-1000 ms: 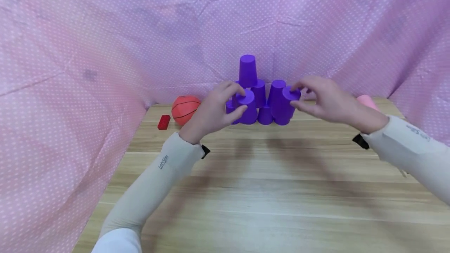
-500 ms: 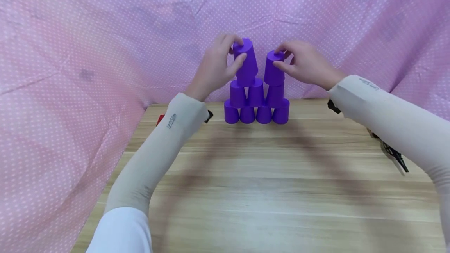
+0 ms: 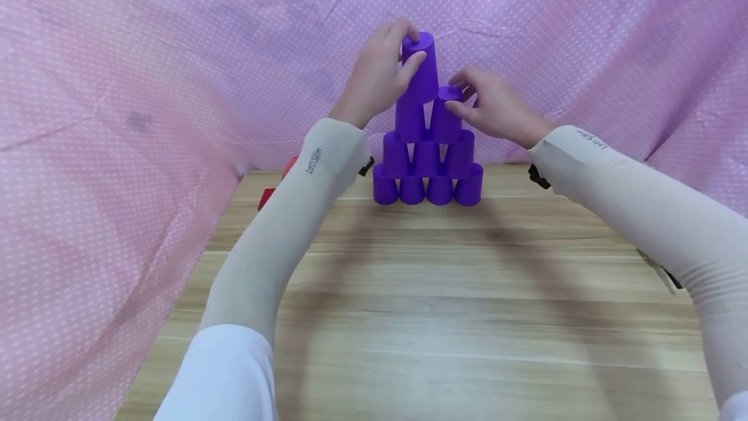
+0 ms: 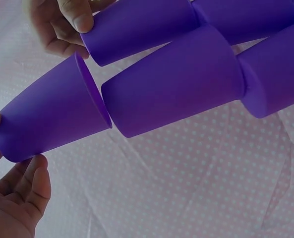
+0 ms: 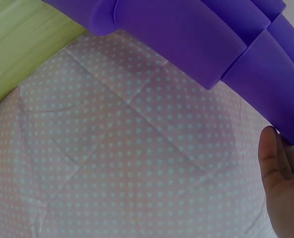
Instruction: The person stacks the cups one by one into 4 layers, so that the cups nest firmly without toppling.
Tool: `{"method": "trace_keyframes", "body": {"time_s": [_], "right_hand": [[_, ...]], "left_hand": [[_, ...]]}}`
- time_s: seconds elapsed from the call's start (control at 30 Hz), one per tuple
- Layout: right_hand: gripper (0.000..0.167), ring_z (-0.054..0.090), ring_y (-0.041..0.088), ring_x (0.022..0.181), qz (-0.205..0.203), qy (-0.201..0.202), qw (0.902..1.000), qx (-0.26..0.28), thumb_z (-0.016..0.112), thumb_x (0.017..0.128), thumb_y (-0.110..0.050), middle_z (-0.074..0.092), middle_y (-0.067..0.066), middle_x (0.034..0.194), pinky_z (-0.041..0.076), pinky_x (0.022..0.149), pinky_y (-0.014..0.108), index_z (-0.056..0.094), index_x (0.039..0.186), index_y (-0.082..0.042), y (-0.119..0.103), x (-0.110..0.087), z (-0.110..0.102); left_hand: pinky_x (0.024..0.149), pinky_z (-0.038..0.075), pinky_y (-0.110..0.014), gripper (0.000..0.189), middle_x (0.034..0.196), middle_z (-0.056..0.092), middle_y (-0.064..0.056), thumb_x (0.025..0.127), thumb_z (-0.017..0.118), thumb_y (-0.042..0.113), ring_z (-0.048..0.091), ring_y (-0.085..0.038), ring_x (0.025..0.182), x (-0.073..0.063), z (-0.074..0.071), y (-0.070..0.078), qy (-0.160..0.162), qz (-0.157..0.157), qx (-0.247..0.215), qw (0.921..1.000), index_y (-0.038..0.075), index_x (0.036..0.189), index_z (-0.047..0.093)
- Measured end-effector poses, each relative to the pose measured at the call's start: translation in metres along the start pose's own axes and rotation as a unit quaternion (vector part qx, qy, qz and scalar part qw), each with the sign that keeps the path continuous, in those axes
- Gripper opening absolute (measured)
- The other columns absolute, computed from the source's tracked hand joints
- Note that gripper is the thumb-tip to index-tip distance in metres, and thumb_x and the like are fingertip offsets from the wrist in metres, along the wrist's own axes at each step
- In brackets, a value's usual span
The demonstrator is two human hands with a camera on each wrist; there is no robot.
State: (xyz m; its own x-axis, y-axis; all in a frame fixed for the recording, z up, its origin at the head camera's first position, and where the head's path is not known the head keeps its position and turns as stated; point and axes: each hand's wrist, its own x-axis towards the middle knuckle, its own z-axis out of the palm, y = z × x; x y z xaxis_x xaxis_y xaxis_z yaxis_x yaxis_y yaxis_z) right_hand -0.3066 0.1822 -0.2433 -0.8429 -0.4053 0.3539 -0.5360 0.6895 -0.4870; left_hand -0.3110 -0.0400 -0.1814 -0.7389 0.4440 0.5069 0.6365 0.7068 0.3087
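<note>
Upside-down purple cups (image 3: 426, 160) are stacked as a pyramid at the back of the table, in the middle of the head view. Thumb and fingers of my left hand (image 3: 376, 73) grip the closed end of the topmost cup (image 3: 422, 70). In the left wrist view, this cup (image 4: 52, 114) is tilted, its rim close to the end of the third-tier left cup (image 4: 176, 82); contact is unclear. My right hand (image 3: 493, 104) pinches the upper end of the third-tier right cup (image 3: 446, 121), which stands on the second tier. The right wrist view shows fingertips (image 5: 268, 141) at that cup (image 5: 270, 84).
A wooden table (image 3: 432, 317) lies below, with pink dotted cloth (image 3: 175, 70) hanging behind and at the sides. A red block (image 3: 266, 197) and part of a red ball (image 3: 289, 166) show beside my left forearm. A dark object (image 3: 674, 280) is mostly hidden by the right forearm.
Both hands have risen with a cup each from low in front of the pyramid. The right cup now stands on the third tier; the left cup has moved up above that tier.
</note>
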Motion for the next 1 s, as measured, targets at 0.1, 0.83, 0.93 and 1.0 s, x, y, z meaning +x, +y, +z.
{"method": "trace_keyframes", "body": {"time_s": [0.1, 0.83, 0.93, 1.0], "right_hand": [[0.045, 0.057, 0.029, 0.103, 0.0, 0.001, 1.0, 0.009, 0.061, 0.093, -0.026, 0.058, 0.016, 0.116, 0.048, 0.083, 0.041, 0.046, 0.127, 0.0, 0.0, 0.0, 0.0], [0.046, 0.056, 0.03, 0.108, -0.011, -0.019, 0.9995, 0.023, 0.06, 0.093, -0.021, 0.056, 0.016, 0.122, 0.047, 0.086, 0.044, 0.041, 0.129, 0.0, 0.005, 0.003, -0.001], [0.044, 0.056, 0.031, 0.108, -0.013, -0.02, 0.9995, 0.02, 0.06, 0.093, -0.019, 0.055, 0.017, 0.122, 0.047, 0.087, 0.045, 0.042, 0.128, 0.0, 0.008, 0.003, 0.0], [0.043, 0.056, 0.032, 0.108, -0.014, -0.021, 0.9996, 0.016, 0.06, 0.093, -0.019, 0.055, 0.017, 0.121, 0.046, 0.088, 0.045, 0.042, 0.128, 0.0, 0.01, 0.003, 0.001]], "left_hand": [[0.085, 0.038, -0.019, 0.032, 0.115, 0.051, -0.002, 0.098, 0.048, 0.033, 0.048, -0.012, 0.103, 0.01, 0.001, 0.003, -0.019, -0.015, 0.01, 0.9997, 0.012, 0.122, 0.049], [0.087, 0.04, -0.017, 0.031, 0.123, 0.051, 0.0, 0.099, 0.045, 0.033, 0.049, -0.008, 0.111, 0.032, 0.008, 0.006, -0.072, -0.085, -0.001, 0.9937, 0.015, 0.124, 0.046], [0.088, 0.04, -0.018, 0.031, 0.124, 0.051, 0.0, 0.099, 0.046, 0.033, 0.048, -0.008, 0.112, 0.033, 0.009, 0.007, -0.075, -0.09, -0.002, 0.9931, 0.015, 0.124, 0.046], [0.089, 0.04, -0.018, 0.031, 0.124, 0.051, 0.0, 0.099, 0.045, 0.034, 0.048, -0.008, 0.113, 0.033, 0.01, 0.007, -0.074, -0.093, -0.001, 0.9929, 0.015, 0.123, 0.046]]}}
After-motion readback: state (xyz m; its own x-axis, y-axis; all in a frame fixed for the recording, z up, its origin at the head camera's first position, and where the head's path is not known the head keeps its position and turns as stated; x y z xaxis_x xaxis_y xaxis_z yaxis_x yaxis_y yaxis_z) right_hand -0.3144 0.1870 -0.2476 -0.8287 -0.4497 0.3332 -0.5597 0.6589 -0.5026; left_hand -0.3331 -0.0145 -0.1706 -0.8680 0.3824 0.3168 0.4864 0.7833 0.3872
